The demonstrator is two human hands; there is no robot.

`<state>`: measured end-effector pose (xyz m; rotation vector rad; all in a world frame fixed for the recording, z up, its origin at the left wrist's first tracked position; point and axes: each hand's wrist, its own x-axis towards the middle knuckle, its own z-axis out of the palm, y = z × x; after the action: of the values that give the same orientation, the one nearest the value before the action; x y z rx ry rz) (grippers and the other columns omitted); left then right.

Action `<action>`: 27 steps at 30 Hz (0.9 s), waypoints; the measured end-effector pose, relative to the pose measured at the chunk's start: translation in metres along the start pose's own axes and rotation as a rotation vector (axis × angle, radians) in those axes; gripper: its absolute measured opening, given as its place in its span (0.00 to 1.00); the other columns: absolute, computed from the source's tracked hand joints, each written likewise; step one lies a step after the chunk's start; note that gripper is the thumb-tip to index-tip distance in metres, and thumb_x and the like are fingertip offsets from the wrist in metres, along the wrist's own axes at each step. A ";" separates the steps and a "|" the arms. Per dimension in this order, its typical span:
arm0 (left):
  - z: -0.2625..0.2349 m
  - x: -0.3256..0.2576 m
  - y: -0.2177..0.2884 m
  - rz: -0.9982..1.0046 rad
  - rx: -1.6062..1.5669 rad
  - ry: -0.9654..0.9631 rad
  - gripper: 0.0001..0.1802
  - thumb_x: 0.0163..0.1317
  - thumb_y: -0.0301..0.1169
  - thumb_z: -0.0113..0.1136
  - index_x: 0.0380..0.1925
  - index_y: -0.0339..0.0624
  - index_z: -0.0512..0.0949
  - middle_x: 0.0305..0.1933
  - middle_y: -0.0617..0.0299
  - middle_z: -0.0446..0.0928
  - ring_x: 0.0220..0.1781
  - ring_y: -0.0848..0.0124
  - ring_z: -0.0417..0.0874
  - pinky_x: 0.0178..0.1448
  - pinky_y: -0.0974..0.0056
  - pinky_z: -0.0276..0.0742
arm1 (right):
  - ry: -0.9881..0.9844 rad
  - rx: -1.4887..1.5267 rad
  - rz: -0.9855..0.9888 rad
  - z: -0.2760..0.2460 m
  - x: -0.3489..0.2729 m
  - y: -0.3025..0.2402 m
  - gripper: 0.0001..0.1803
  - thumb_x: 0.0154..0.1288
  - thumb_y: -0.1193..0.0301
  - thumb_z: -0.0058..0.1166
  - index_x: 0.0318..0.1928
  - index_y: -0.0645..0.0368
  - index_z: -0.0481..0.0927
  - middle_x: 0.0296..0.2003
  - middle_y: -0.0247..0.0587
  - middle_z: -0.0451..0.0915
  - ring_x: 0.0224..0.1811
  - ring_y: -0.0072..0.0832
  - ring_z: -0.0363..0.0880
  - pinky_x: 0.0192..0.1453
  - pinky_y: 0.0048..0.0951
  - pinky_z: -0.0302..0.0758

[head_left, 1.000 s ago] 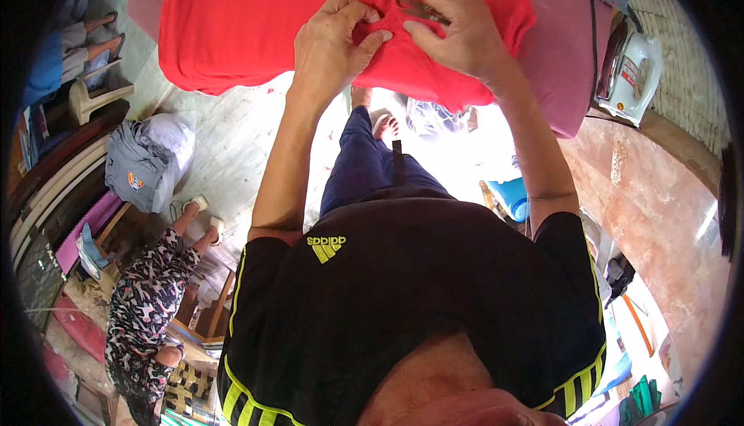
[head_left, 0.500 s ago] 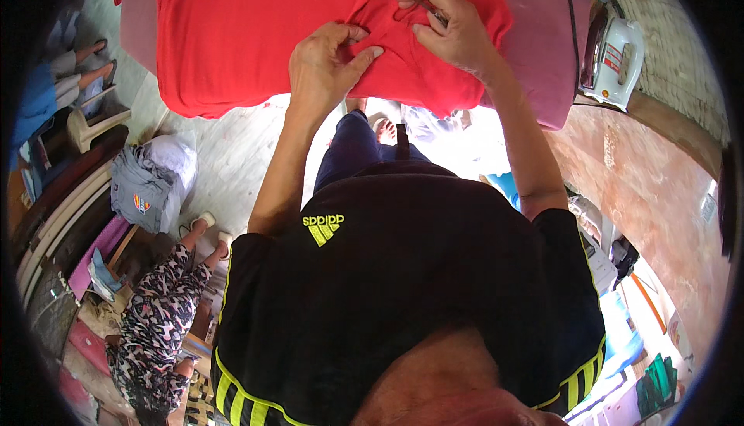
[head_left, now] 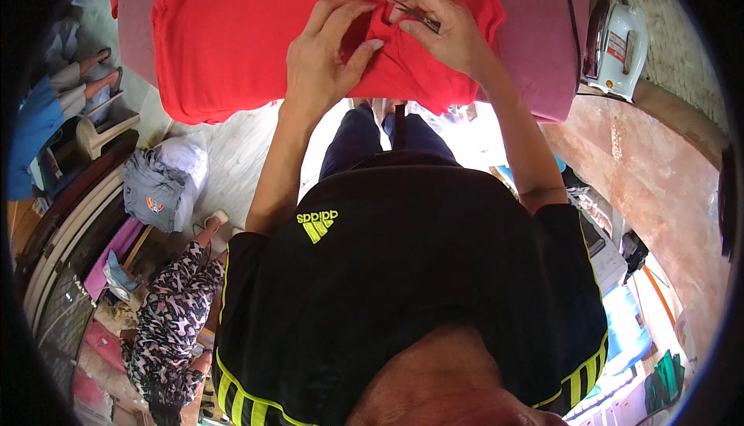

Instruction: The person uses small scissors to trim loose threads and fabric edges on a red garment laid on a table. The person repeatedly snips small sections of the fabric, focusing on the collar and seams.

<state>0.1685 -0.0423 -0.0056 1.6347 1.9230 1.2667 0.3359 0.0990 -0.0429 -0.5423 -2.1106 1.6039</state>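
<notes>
A red garment (head_left: 232,39) lies spread on a pink padded board (head_left: 542,46) in front of me. My left hand (head_left: 325,58) rests on the cloth near its middle, thumb and fingers pinching a fold. My right hand (head_left: 438,27) sits just right of it, fingers closed on the red fabric near the collar area, with a thin dark strip showing between the fingers. Both hands almost touch each other.
A white electric iron (head_left: 616,42) stands upright at the board's right end. A reddish wall (head_left: 666,194) runs along the right. On the floor at left sit a person in patterned clothes (head_left: 170,325), a grey bag (head_left: 159,186) and another person's legs (head_left: 85,85).
The view has shifted so the garment and hands sit nearer the top edge. Both hands have kept working the same fold, with the left fingers now spread wider.
</notes>
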 end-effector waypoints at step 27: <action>-0.001 0.028 -0.054 -0.373 -0.543 -0.361 0.08 0.71 0.25 0.60 0.46 0.34 0.83 0.35 0.73 0.79 0.35 0.80 0.73 0.40 0.70 0.73 | 0.122 -0.458 -0.129 0.010 0.006 0.014 0.16 0.68 0.71 0.60 0.53 0.57 0.75 0.45 0.42 0.82 0.45 0.40 0.85 0.48 0.40 0.79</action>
<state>0.1251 -0.0145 -0.0387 1.0779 1.4149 1.1148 0.3263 0.0977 -0.0587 -0.6132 -2.3695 0.9896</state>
